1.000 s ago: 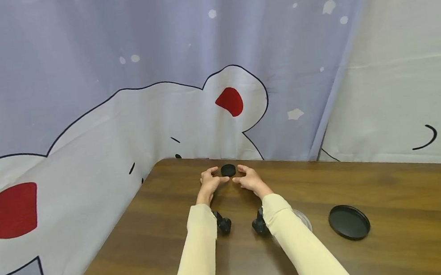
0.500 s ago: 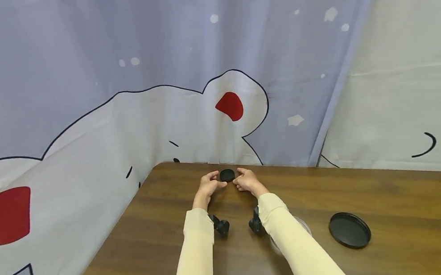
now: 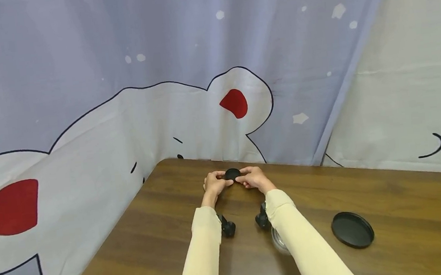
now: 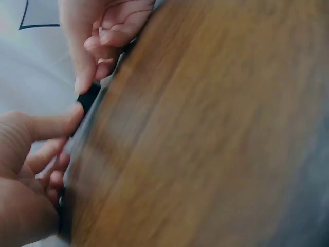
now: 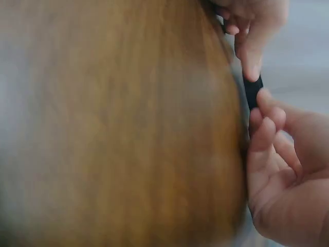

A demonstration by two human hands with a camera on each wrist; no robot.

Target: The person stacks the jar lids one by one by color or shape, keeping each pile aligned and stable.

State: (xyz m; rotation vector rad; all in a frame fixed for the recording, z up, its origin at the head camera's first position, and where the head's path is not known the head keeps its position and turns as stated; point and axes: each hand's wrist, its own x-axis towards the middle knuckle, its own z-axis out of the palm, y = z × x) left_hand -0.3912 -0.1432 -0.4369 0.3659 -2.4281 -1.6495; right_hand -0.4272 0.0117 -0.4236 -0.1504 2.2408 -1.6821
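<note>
At the far edge of the table, a small round black disc with a raised rim [image 3: 232, 174] sits between both hands in the head view. My left hand [image 3: 214, 184] pinches its left side with thumb and fingers, while my right hand [image 3: 254, 178] pinches its right side. From the left wrist, the black disc [image 4: 88, 99] shows as a dark strip between the two thumbs. The right wrist view also has the disc's dark edge [image 5: 252, 91] between the thumb tips. Whether it touches the wood is hard to tell.
A larger round black dish with a low rim [image 3: 352, 230] lies on the brown wooden table [image 3: 414, 215] at the right. A clear round container [image 3: 278, 242] is partly hidden under the right forearm. Patterned cloth [image 3: 186, 118] hangs behind the table's far edge.
Both hands have closed in from either side of the small black disc, from apart to pinching its edges. The larger dish stays in place; the head view shifts slightly.
</note>
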